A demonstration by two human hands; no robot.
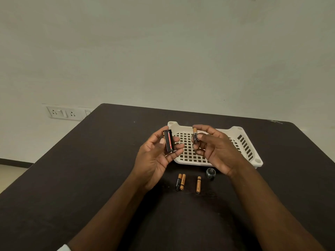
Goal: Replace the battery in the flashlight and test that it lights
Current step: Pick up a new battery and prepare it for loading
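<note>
Batt holder (pixel 169 140), black w/ red strip, upright in left hand (pixel 157 156), thumb + fingers curled round it, held above table (pixel 90 160). Right hand (pixel 215 151) pinches a gold/black AAA batt (pixel 195 135), upright, above white slotted tray (pixel 243 142). On table nr the wrists: 2 batts touching (pixel 180 182), 1 separate batt (pixel 198 184), flashlight cap (pixel 210 172) just beside tray. Wall sockets (pixel 63 112) far left.
</note>
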